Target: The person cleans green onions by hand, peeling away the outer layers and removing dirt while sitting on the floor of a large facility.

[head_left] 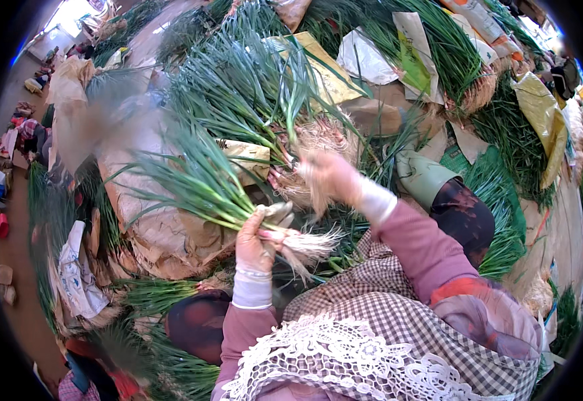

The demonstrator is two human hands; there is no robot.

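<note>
My left hand (pixel 256 242) is closed around a bunch of spring onions (pixel 228 200), just above the pale roots. The green leaves fan out to the upper left, and the stringy roots (pixel 311 246) point to the right. Farther out, my right hand (pixel 331 175) is at the root end of a large pile of spring onions (pixel 234 87). Motion blurs its fingers, so whether they grip any stalks is unclear. Pinkish bulbs and tangled roots lie beside and beneath that hand.
A brown paper-covered bundle (pixel 161 230) is at left. Yellow sheeting (pixel 328 67), a white sheet (pixel 365 57) and more onion heaps (pixel 438 47) lie at the back. Green netting (pixel 505 194) covers onions at right. People sit along the far left.
</note>
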